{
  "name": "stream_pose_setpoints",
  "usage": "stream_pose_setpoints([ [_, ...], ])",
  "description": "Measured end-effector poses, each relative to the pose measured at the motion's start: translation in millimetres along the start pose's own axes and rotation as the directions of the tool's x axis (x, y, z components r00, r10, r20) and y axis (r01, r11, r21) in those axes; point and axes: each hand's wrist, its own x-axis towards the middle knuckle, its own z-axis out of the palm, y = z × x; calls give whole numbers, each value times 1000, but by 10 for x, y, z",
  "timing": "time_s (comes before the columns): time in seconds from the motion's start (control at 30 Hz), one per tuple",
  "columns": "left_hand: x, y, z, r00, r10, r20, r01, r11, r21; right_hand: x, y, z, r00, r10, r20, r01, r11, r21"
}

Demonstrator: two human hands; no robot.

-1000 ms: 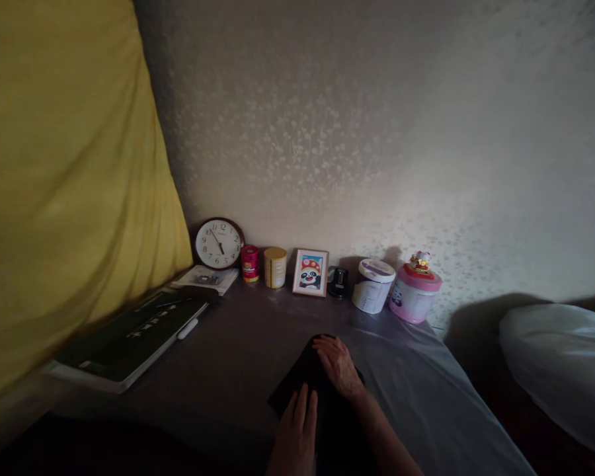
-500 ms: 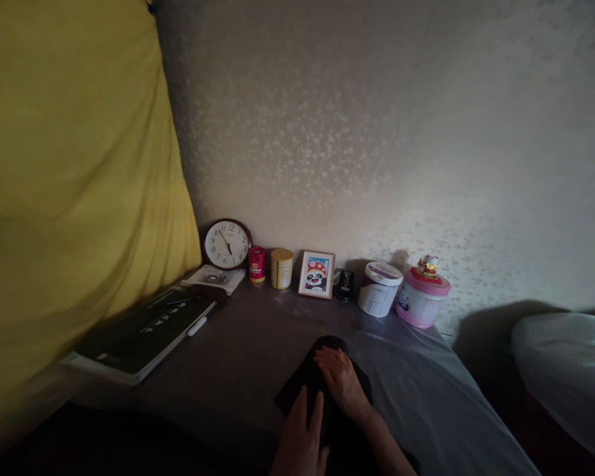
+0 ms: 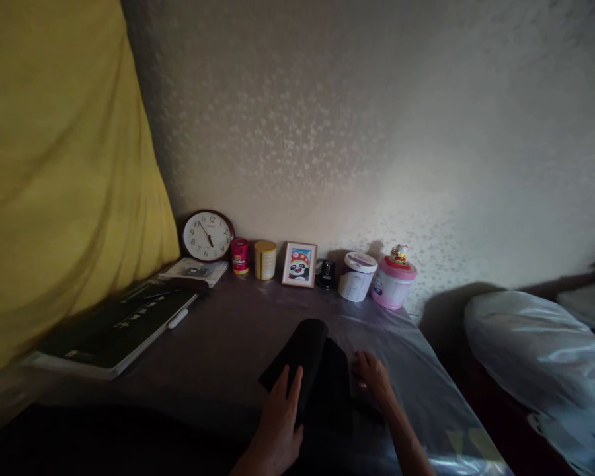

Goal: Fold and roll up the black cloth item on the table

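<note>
A black cloth (image 3: 302,354), partly folded, lies on the dark, plastic-covered table (image 3: 228,344) near its front. My left hand (image 3: 280,416) rests on the cloth's left part, its fingers spread and stretched forward. At the cloth's right edge is my right hand (image 3: 371,377), fingers curled together; what they pinch, if anything, is too dark to tell. The lower part of the cloth merges into shadow.
Along the wall stand a clock (image 3: 208,236), a red can (image 3: 240,256), a yellow can (image 3: 265,260), a framed panda picture (image 3: 299,264), a white tub (image 3: 357,277) and a pink tub (image 3: 393,284). A green book (image 3: 123,324) lies left; plastic-wrapped bundles (image 3: 535,344) are right.
My right hand has moved off the cloth's top to its right edge and its fingers have curled. The cloth's right part now lies lower and spread out. The view has shifted right.
</note>
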Motion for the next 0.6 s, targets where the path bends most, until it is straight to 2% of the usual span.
stream_pose_setpoints([
  [0.1, 18, 33, -69, 998, -42, 50, 41, 999, 6, -111, -82, 17, 988, 113, 107, -125, 985, 115],
  [0.17, 24, 65, -123, 992, -93, 85, 94, 996, -6, -156, -151, 39, 984, 137, 118, -150, 982, 116],
  [0.27, 15, 81, -169, 988, -115, 101, 123, 990, -75, -203, -222, 85, 990, 111, 84, -119, 988, 99],
  [0.43, 11, 20, -122, 997, -63, 38, 69, 981, -180, -224, -334, 199, 998, 67, 19, -69, 975, 210],
  [0.6, 49, -18, -104, 997, -71, 31, 76, 980, -185, -187, -425, 239, 998, -21, -58, 29, 991, 130],
])
